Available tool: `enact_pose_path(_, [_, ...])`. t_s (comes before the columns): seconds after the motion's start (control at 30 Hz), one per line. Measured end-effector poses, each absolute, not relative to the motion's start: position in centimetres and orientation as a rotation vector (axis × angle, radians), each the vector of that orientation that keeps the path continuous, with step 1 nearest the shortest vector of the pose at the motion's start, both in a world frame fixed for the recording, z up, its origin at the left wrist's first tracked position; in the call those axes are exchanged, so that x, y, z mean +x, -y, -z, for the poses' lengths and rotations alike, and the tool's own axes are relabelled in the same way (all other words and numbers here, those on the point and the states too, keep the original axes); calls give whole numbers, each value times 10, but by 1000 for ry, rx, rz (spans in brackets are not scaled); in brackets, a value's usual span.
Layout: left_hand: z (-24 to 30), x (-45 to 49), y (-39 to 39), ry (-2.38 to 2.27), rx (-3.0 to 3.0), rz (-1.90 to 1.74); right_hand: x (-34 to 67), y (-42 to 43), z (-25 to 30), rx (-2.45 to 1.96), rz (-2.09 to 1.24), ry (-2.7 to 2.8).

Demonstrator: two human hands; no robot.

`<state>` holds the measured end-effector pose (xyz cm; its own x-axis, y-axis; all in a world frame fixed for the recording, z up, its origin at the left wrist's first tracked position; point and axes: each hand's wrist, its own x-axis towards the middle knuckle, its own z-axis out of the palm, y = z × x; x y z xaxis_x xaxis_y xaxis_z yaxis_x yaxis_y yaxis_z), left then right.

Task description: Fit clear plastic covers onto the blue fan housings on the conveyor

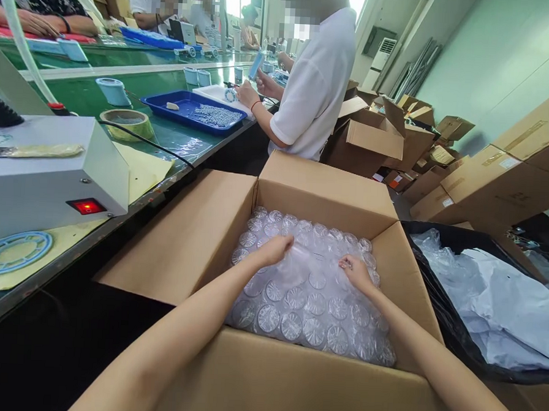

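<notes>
In front of me stands an open cardboard box [330, 199] with its flaps spread. Inside it lies clear bubble wrap [314, 330] with large round, creased bubbles. A thin clear plastic film [302, 265] catches the light above the bubbles, stretched between my hands. My left hand [276, 250] is closed, pinching the film's left side. Opposite it, my right hand [356, 272] has its fingers pinched together at the film's right side. What lies beneath the bubble wrap is hidden.
Left of the box, a green workbench holds a grey machine [50, 178] with a lit red switch, a tape roll [126, 124] and a blue tray [192, 110] of small parts. A co-worker [315, 85] works beyond the box. A black-lined bin [494, 303] stands right.
</notes>
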<state>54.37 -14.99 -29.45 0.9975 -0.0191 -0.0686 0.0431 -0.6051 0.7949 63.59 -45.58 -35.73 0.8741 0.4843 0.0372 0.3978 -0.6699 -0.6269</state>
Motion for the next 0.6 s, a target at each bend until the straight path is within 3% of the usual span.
enact_pose_path(0.23, [282, 546, 148, -152, 1977, 10, 658, 457, 322, -2264, -79, 576])
enact_pose_path(0.4, [279, 544, 143, -300, 1816, 54, 672, 502, 294, -2256, -32, 452])
enact_pose_path(0.6, [281, 540, 143, -389, 1673, 131, 643, 527, 319, -2427, -209, 532])
